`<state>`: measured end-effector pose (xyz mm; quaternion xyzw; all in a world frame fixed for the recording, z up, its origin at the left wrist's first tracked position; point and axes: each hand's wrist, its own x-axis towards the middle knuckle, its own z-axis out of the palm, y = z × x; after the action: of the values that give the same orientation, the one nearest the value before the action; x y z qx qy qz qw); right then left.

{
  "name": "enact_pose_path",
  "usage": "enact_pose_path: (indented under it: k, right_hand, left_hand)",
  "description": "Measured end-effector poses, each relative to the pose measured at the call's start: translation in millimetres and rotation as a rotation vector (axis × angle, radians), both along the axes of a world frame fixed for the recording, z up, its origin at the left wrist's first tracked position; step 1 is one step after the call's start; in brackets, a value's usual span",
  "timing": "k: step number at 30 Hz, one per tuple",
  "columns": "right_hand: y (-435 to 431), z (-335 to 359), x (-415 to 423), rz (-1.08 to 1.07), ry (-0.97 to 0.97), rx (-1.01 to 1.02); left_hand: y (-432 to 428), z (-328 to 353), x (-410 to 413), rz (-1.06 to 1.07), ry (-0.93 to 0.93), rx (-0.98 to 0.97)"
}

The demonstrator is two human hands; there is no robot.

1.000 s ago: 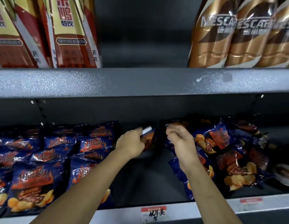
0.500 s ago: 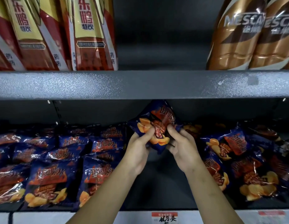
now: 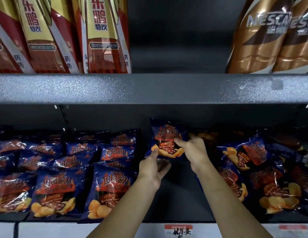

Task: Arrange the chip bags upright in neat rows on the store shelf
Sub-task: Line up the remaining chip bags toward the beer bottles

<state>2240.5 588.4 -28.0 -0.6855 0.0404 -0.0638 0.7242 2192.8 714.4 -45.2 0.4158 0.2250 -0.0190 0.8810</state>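
Chip bag (image 3: 167, 138) upright, long axis vertical, front outward, pinched in right hand (image 3: 194, 149); left hand (image 3: 152, 169) loose below.

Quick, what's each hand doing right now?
Left hand: open, a fingertip touching the chip bag's lower corner.
Right hand: pinching that chip bag.

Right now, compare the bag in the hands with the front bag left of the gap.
The held bag stands upright deep in the gap; the front bag leans back at the shelf edge. The right hand pinches the held bag and the left hand touches its corner; no hand holds the front bag. Both are dark blue barbecue chip bags.
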Motion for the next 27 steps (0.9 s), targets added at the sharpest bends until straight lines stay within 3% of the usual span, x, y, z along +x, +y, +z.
enact_pose_path:
  k: [7,17,27]
  right_hand:
    - [23.1,-13.0,27.7,-0.028,0.101,-0.04]
    - [51.4,-47.7,48.8,-0.083,0.195,-0.339]
    - [50.0,-45.7,42.1,-0.095,0.214,-0.296]
  left_hand:
    - [-16.7,-14.4,4.6,0.031,0.035,-0.003]
    - [-10.8,-41.2,11.3,0.059,0.063,0.012]
    - [-6.7,-43.5,10.0,0.027,0.062,-0.006]
